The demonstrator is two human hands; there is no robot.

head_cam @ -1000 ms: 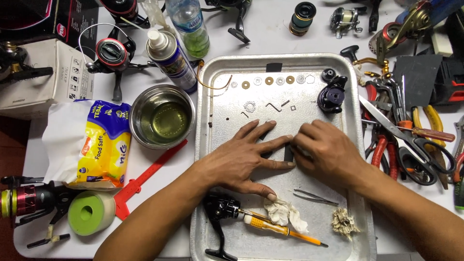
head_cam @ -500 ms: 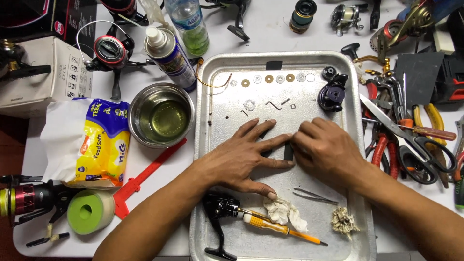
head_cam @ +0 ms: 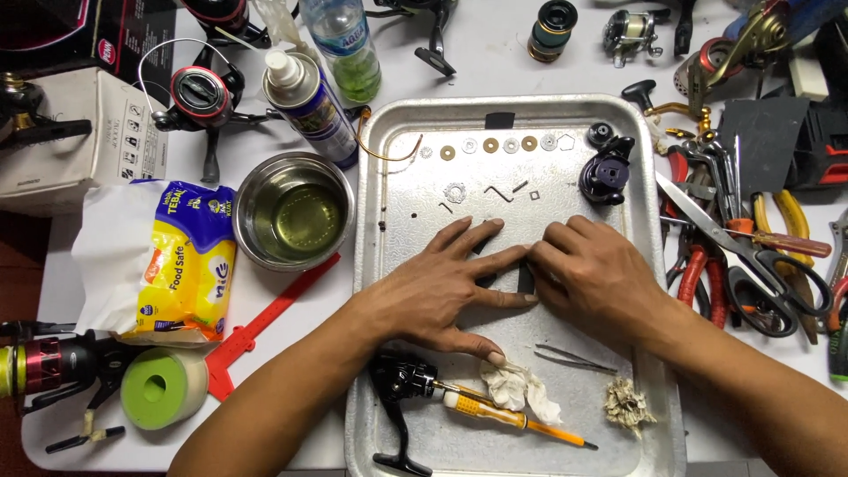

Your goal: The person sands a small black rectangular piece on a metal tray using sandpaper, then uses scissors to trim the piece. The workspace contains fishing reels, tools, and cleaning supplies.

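Nothing had moved since a second ago: the left hand [head_cam: 446,287] lay spread flat and the right hand [head_cam: 594,276] stayed pinching a small dark part [head_cam: 525,279] mid-tray [head_cam: 397,265].

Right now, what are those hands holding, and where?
Both hands, left and right, press on a small dark part in the tray; only its middle shows.
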